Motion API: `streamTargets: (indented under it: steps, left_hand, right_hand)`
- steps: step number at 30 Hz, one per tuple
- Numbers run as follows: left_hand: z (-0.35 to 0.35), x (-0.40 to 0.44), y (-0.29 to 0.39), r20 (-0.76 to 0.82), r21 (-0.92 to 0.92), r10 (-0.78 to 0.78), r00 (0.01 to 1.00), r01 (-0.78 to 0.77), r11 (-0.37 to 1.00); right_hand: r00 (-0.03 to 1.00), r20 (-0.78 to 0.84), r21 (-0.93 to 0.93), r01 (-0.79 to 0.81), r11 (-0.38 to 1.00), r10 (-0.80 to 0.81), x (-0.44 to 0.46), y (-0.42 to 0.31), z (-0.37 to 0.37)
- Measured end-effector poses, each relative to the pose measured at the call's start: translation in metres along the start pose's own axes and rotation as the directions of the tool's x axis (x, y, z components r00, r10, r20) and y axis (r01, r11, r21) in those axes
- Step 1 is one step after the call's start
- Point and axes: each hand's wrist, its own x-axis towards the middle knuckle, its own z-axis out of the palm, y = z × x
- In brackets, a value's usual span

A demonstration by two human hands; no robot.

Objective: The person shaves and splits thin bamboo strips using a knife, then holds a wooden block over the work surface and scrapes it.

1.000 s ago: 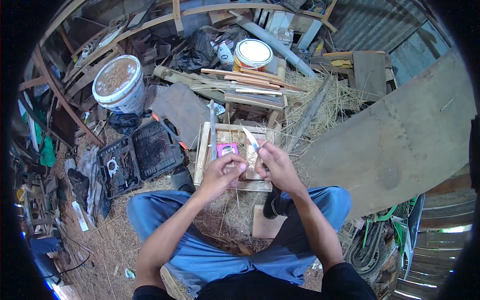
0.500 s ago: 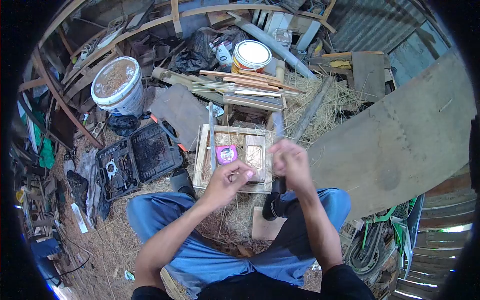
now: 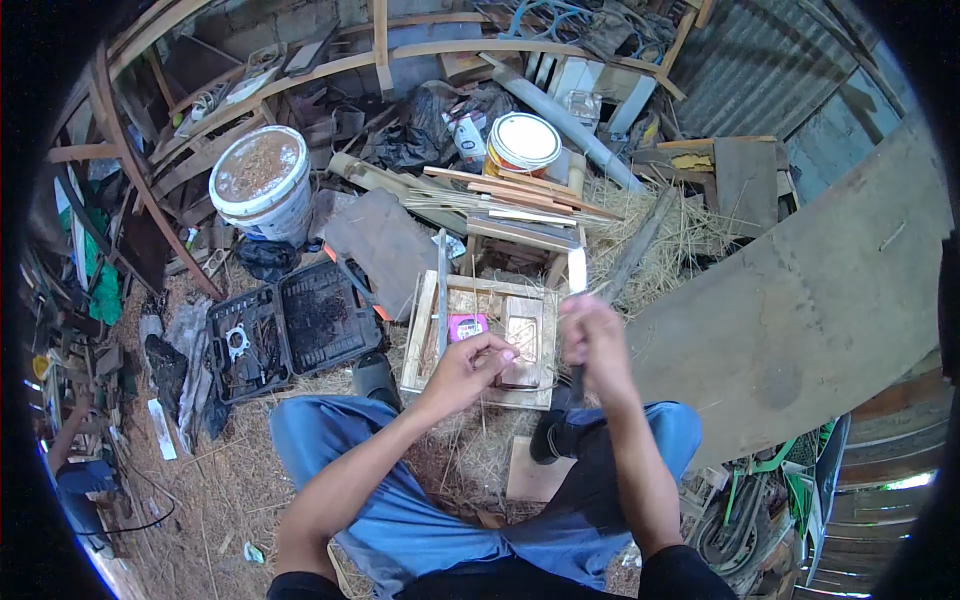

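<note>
My right hand (image 3: 597, 345) is closed around the dark handle of a knife (image 3: 577, 270), its bright blade pointing up and away from me. My left hand (image 3: 468, 374) has thumb and fingertips pinched together; whatever thin thing they may hold is too small to make out. Both hands are above a low wooden frame (image 3: 425, 335). Inside it, partly behind my left hand, sits a pink tape measure (image 3: 467, 327). Beside that lies a wooden block with a rounded rectangular recess (image 3: 522, 330). A narrow grey strip (image 3: 442, 290) leans along the frame's left side.
An open black tool case (image 3: 325, 310) lies left of the frame. Behind are a dirty white bucket (image 3: 262, 185), a lidded paint pail (image 3: 524, 145) and stacked wood strips (image 3: 530, 195). A large board (image 3: 780, 290) slopes at right. Straw covers the floor.
The view has shifted, so the surroundings sit lower and further right. My right hand and the knife have moved, with the blade now brighter. My left hand keeps its pinch over the frame.
</note>
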Motion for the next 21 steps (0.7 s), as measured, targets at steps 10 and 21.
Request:
streamTargets:
  steps: [10, 21]
  left_hand:
    - [-0.008, -0.003, 0.02, -0.04, 0.474, 0.204, 0.978, -0.162, 0.865]
    - [-0.019, -0.01, 0.029, -0.03, 0.439, 0.1, 0.994, -0.077, 0.895]
  right_hand:
    - [0.984, -0.174, 0.099, 0.055, 0.993, -0.038, -0.002, -0.016, -0.019]
    - [1.0, 0.007, 0.045, -0.011, 0.999, 0.011, 0.011, -0.01, -0.023]
